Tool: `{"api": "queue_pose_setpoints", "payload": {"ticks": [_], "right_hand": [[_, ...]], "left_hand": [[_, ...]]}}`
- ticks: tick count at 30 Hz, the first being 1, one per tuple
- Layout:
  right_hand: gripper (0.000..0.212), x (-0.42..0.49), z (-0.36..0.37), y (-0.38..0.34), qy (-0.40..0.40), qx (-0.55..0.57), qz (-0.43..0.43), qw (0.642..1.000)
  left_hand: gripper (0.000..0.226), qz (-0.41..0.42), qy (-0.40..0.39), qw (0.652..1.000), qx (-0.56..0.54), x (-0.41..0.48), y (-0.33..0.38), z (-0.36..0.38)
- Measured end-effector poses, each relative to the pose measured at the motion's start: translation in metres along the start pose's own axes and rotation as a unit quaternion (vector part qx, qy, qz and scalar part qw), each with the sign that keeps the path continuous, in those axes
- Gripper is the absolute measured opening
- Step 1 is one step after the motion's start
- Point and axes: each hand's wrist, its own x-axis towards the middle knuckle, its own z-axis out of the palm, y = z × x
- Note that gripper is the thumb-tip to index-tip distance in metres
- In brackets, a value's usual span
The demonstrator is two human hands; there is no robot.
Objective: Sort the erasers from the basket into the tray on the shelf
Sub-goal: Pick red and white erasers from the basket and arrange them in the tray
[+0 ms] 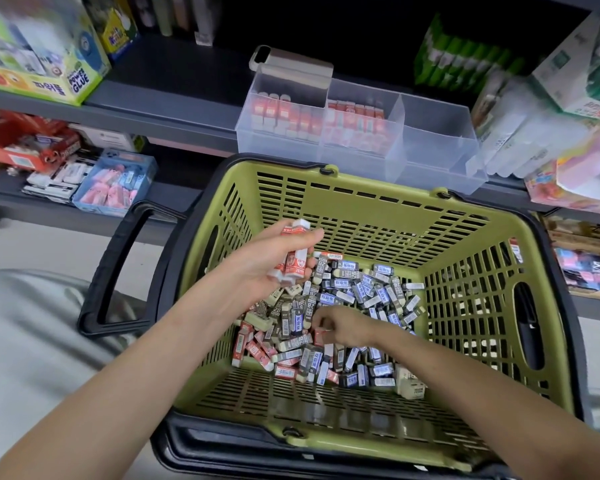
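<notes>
The left hand [274,259] grips a bunch of red erasers [293,265] above the basket [378,199]; the right hand [343,325] pinches one red eraser [321,336] in the pile [361,299]. The tray [433,147] sits on the shelf beyond both.

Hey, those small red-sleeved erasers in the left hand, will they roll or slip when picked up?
The small red-and-white sleeved block erasers look flat-sided, so probably won't roll. The left hand grips several together, so they seem light. One sticks out above the fingers, so bundles may slip.
</notes>
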Motion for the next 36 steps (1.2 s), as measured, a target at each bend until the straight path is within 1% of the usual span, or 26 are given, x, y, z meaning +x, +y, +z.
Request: {"api": "queue_pose_setpoints", "payload": {"ticks": [2, 4, 5, 6, 7, 8, 9, 10, 11, 12, 13, 15, 17, 18, 19, 20, 21, 22, 23, 24, 25, 26, 28, 31, 34, 36], "right_hand": [[0.018, -0.007, -0.002, -0.002, 0.012, 0.002, -0.007, 1.0], [0.015, -0.019, -0.015, -0.006, 0.061, -0.006, -0.018, 0.998], [0.013, -0.028, -0.025, -0.011, 0.092, 0.035, -0.022, 0.995], [0.012, -0.038, -0.038, -0.019, 0.111, 0.117, -0.031, 0.986], [0.012, -0.05, -0.051, -0.028, 0.108, 0.223, -0.051, 0.968], [0.012, -0.061, -0.063, -0.037, 0.094, 0.317, -0.086, 0.94], [0.013, -0.071, -0.072, -0.046, 0.082, 0.385, -0.125, 0.911], [0.017, -0.078, -0.077, -0.055, 0.076, 0.419, -0.159, 0.891], [0.02, -0.083, -0.079, -0.065, 0.076, 0.43, -0.189, 0.879], [0.019, -0.085, -0.077, -0.074, 0.082, 0.428, -0.213, 0.875], [0.017, -0.086, -0.075, -0.082, 0.09, 0.425, -0.227, 0.871], [0.024, -0.085, -0.072, -0.088, 0.099, 0.438, -0.235, 0.862], [0.034, -0.087, -0.075, -0.081, 0.07, 0.499, -0.229, 0.833], [0.034, -0.088, -0.078, -0.074, 0.06, 0.534, -0.216, 0.815], [0.03, -0.088, -0.077, -0.066, 0.07, 0.541, -0.191, 0.816], [0.024, -0.085, -0.073, -0.057, 0.096, 0.502, -0.149, 0.846], [0.017, -0.081, -0.065, -0.048, 0.116, 0.407, -0.094, 0.901], [0.012, -0.074, -0.052, -0.038, 0.111, 0.262, -0.036, 0.958], [0.005, -0.066, -0.036, -0.027, 0.07, 0.107, 0.013, 0.992], [0.009, -0.059, -0.018, -0.017, 0.017, -0.025, 0.052, 0.998], [0.019, -0.052, -0.001, -0.009, -0.021, -0.116, 0.08, 0.99], [0.028, -0.047, 0.012, -0.003, -0.028, -0.163, 0.097, 0.981], [0.037, -0.041, 0.028, 0.004, 0.012, -0.182, 0.104, 0.978], [0.046, -0.033, 0.04, 0.01, 0.064, -0.217, 0.075, 0.971], [0.045, -0.025, 0.048, 0.011, 0.093, -0.258, 0.059, 0.96], [0.038, -0.022, 0.047, 0.012, 0.089, -0.251, 0.055, 0.962]], "left_hand": [[0.049, -0.011, 0.011, 1.0, 0.007, 0.0, -0.002, 0.0], [0.052, -0.02, 0.018, 0.999, 0.022, 0.0, -0.004, -0.001], [0.054, -0.023, 0.015, 0.999, 0.037, 0.0, -0.006, -0.001], [0.055, -0.024, 0.008, 0.998, 0.056, 0.0, -0.008, 0.0], [0.056, -0.023, 0.0, 0.997, 0.075, 0.0, -0.01, 0.0], [0.055, -0.023, -0.008, 0.996, 0.09, 0.0, -0.011, 0.001], [0.053, -0.027, -0.019, 0.994, 0.1, 0.0, -0.011, 0.001], [0.052, -0.035, -0.035, 0.993, 0.106, 0.0, -0.011, 0.002], [0.052, -0.048, -0.054, 0.992, 0.106, 0.0, -0.011, 0.003], [0.052, -0.063, -0.075, 0.99, 0.097, 0.0, -0.011, 0.004], [0.052, -0.075, -0.096, 0.989, 0.079, -0.001, -0.01, 0.004], [0.047, -0.083, -0.125, 0.987, 0.049, -0.003, -0.01, 0.004], [0.041, -0.08, -0.114, 0.989, 0.049, -0.004, -0.01, 0.002], [0.04, -0.083, -0.094, 0.991, 0.048, -0.005, -0.01, 0.002], [0.04, -0.088, -0.074, 0.993, 0.039, -0.005, -0.009, 0.002], [0.04, -0.091, -0.06, 0.994, 0.027, -0.005, -0.009, 0.002], [0.04, -0.089, -0.054, 0.995, 0.012, -0.005, -0.008, 0.002], [0.04, -0.083, -0.051, 0.995, -0.004, -0.005, -0.007, 0.003], [0.042, -0.076, -0.048, 0.996, -0.022, -0.005, -0.006, 0.003], [0.044, -0.069, -0.046, 0.996, -0.037, -0.004, -0.006, 0.003], [0.046, -0.061, -0.045, 0.996, -0.043, -0.004, -0.005, 0.002], [0.047, -0.054, -0.046, 0.997, -0.042, -0.004, -0.004, 0.002], [0.05, -0.043, -0.051, 0.997, -0.035, -0.004, -0.003, 0.0], [0.057, -0.035, -0.054, 0.997, -0.034, -0.003, -0.003, -0.002], [0.051, -0.027, -0.054, 0.997, -0.046, -0.003, -0.001, -0.001], [0.049, -0.025, -0.046, 0.997, -0.051, -0.003, -0.001, -0.001]]}}
